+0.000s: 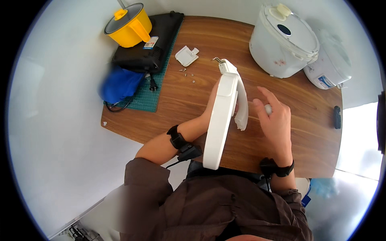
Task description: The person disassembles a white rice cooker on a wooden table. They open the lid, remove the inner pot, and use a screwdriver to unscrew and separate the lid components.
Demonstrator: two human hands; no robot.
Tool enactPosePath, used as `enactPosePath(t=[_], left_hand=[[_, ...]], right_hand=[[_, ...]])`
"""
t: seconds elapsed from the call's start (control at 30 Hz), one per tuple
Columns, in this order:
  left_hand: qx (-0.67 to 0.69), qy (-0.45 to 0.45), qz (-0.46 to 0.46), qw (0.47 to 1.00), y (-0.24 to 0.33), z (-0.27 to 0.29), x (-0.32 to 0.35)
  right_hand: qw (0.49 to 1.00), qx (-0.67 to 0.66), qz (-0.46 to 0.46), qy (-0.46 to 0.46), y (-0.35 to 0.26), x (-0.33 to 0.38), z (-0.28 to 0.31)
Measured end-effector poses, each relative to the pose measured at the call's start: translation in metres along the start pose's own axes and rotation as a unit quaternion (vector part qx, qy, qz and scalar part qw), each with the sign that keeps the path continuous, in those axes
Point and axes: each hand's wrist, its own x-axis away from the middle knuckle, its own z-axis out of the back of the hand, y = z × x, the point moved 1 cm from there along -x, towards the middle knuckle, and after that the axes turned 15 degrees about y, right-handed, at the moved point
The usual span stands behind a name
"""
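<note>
We hold a long white plastic panel (220,120) on edge above the wooden desk (201,48), tilted so its lower end comes down toward our chest and its upper end points at the far side. Our left hand (213,102) is behind the panel, mostly hidden; we cannot tell how its fingers lie, only that they support the piece from the back. A narrower curved white strip (241,100) hangs off the panel's top, with a small metal hook (217,60) sticking out there. Our right hand (275,120) sits just beside the strip, fingers loosely curled around a small white part (267,108), index finger stretched forward. Up on the desk, a small white cover plate (186,55) lies near a scatter of tiny screws (187,73). On the far right stand two white rice cookers (283,40), side by side. On the left, a yellow pot (128,25) rests on a black appliance (148,44), over a green cutting mat (150,98), a blue cloth (120,84) beside it.
</note>
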Motion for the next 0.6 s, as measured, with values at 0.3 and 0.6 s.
enactPosePath(t=[0.3, 0.6], left_hand=[[0.021, 0.125, -0.123, 0.984, 0.047, -0.011, -0.033], [-0.410, 0.376, -0.392, 0.733, 0.171, 0.010, -0.195]], right_hand=[[0.997, -0.029, 0.037, 0.068, 0.025, 0.000, 0.011], [0.994, -0.011, 0.081, 0.077, 0.037, 0.008, 0.006]])
